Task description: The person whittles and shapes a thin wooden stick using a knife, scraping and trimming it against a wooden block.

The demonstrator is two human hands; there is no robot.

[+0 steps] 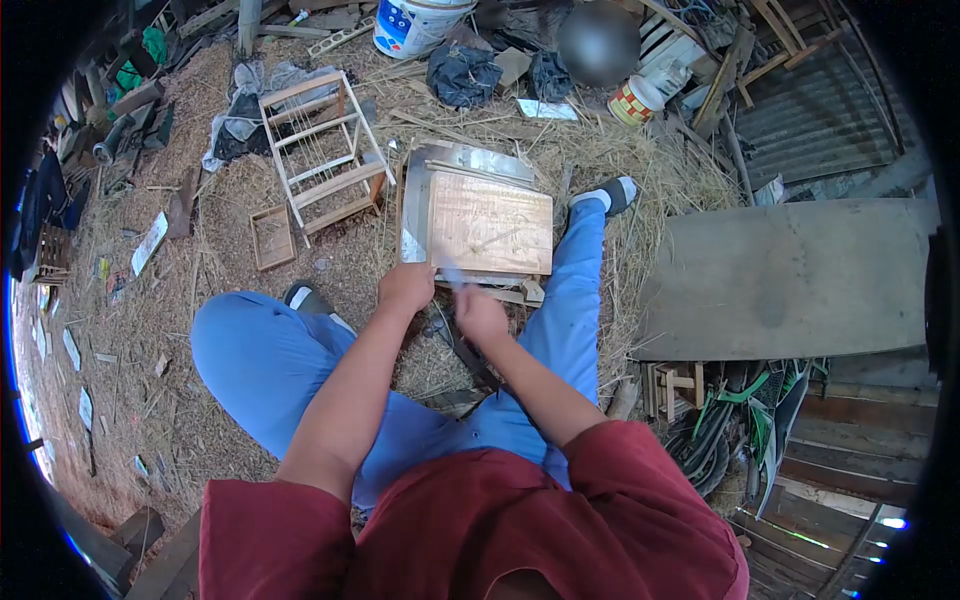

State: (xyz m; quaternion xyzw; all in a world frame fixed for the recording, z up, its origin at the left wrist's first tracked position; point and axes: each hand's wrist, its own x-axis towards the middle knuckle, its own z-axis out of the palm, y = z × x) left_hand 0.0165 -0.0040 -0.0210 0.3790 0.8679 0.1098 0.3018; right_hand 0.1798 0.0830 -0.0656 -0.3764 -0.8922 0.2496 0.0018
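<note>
While the littered ground spread across the view, a broad flat board occupied the right side; a slatted wooden frame rested beyond the left hand, apart from the pale wooden panel; this panel lay directly ahead, over a grey sheet that showed past its far and left edges; a shallow wooden tray sat near the frame; the left hand was at the panel's near left corner, fingers curled, though whether they pinched anything could not be told; the right hand, just beside it, was closed around a tool too blurred to identify. The panel would probably have handled as stiff, fairly light and dry rather than slippery, liable to split at its edges; opposite side edges offered the soundest hold, clear of the tool.
</note>
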